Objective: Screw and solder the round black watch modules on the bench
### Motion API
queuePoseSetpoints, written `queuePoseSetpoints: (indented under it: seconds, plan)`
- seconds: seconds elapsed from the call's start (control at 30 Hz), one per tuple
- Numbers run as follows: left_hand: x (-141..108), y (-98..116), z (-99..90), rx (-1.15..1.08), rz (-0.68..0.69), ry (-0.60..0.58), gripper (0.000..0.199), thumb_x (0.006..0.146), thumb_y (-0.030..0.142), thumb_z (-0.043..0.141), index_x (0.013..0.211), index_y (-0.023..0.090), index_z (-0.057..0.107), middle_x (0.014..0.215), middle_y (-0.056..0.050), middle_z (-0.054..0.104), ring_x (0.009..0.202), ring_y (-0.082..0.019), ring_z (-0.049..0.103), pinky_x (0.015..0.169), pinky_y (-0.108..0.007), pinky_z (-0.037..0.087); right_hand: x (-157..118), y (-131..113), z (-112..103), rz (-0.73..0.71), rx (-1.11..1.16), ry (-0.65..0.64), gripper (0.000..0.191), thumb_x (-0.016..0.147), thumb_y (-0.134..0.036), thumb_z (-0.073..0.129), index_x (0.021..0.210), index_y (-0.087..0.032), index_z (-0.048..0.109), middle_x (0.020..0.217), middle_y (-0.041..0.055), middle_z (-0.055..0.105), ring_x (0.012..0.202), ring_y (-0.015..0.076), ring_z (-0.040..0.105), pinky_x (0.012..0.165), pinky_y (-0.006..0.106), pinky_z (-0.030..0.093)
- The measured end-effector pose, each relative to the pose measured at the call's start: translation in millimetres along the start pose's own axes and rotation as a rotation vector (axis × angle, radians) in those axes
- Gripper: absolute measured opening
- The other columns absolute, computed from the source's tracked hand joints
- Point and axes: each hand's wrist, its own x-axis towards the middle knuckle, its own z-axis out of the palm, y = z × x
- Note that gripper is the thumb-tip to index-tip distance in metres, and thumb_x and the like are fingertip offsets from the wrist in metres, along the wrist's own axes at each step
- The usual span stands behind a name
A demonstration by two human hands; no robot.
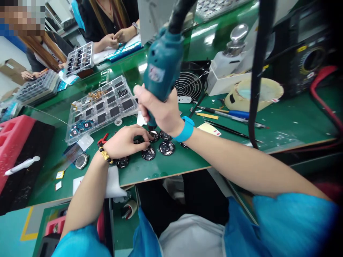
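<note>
My right hand point(164, 110) is wrapped around a teal electric screwdriver point(163, 66), which stands nearly upright with its cable rising from the top. Its tip point(152, 127) points down at a round black watch part point(154, 135) on the green bench. My left hand point(131, 141) is closed at that part's near-left side, fingertips against it; the hand hides some of the contact. Similar round black parts lie close by, one point(148, 153) just below my left fingers and another point(167, 147) to the right. More of them point(122, 162) lie under my left wrist.
A clear compartment tray point(100, 107) with small parts stands behind my left hand. Red tweezers point(103, 139) and a watch case point(81, 161) lie left. Pens point(235, 113), a fan point(189, 85), a yellowish round dish point(253, 94) and a dispenser bottle point(232, 53) are right. Co-workers sit opposite.
</note>
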Motion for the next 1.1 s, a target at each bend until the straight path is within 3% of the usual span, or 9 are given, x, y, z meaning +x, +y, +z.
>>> queuePoseSetpoints:
  seconds: [0.13, 0.27, 0.53, 0.8, 0.97, 1.1]
  plan:
    - [1, -4, 2.1, -0.043, -0.011, 0.043, 0.01, 0.093, 0.031, 0.067, 0.089, 0.023, 0.072, 0.108, -0.001, 0.079, 0.106, -0.02, 0.072, 0.099, -0.035, 0.054, 9, -13, -14, -0.024, 0.128, 0.066, 0.054, 0.096, -0.054, 0.07, 0.059, -0.021, 0.048, 0.052, -0.0039, 0.047, 0.041, 0.0107, 0.043, 0.043, 0.027, 0.034]
    - [4, -7, 6.2, -0.033, -0.065, 0.116, 0.012, 0.093, 0.034, 0.068, 0.092, 0.023, 0.073, 0.105, -0.001, 0.079, 0.101, -0.02, 0.073, 0.097, -0.033, 0.054, 18, -18, -23, 0.071, 0.266, 0.114, 0.054, 0.091, -0.063, 0.072, 0.064, -0.021, 0.051, 0.054, -0.0039, 0.05, 0.041, 0.0109, 0.043, 0.04, 0.026, 0.031]
    - [6, -3, 9.7, -0.058, -0.076, 0.247, 0.016, 0.091, 0.038, 0.071, 0.09, 0.022, 0.073, 0.097, -0.001, 0.077, 0.092, -0.018, 0.071, 0.091, -0.031, 0.052, 17, -10, -21, 0.12, 0.339, 0.114, 0.052, 0.092, -0.059, 0.073, 0.064, -0.02, 0.052, 0.056, -0.0034, 0.051, 0.042, 0.0105, 0.044, 0.042, 0.025, 0.033]
    - [4, -5, 3.6, -0.123, -0.076, 0.158, 0.027, 0.092, 0.048, 0.067, 0.09, 0.022, 0.075, 0.101, -0.004, 0.078, 0.097, -0.022, 0.071, 0.095, -0.033, 0.052, 25, -13, -26, 0.146, 0.439, 0.142, 0.051, 0.09, -0.058, 0.076, 0.068, -0.019, 0.052, 0.056, -0.0048, 0.051, 0.042, 0.0088, 0.042, 0.04, 0.023, 0.034]
    - [-3, -6, -4.1, -0.082, -0.219, 0.139, 0.037, 0.089, 0.063, 0.066, 0.098, 0.028, 0.076, 0.114, 0.001, 0.078, 0.109, -0.027, 0.069, 0.105, -0.036, 0.048, 31, -29, -31, 0.087, 0.364, 0.157, 0.053, 0.087, -0.065, 0.074, 0.068, -0.02, 0.052, 0.06, -0.0057, 0.049, 0.045, 0.0089, 0.045, 0.043, 0.023, 0.039]
    - [-2, -15, -5.8, -0.088, -0.281, 0.243, 0.04, 0.082, 0.074, 0.065, 0.093, 0.037, 0.075, 0.114, 0.01, 0.078, 0.117, -0.033, 0.066, 0.116, -0.048, 0.04, 18, -63, -35, -0.004, 0.226, 0.079, 0.051, 0.089, -0.061, 0.074, 0.066, -0.021, 0.052, 0.063, -0.0043, 0.051, 0.048, 0.01, 0.048, 0.049, 0.026, 0.043]
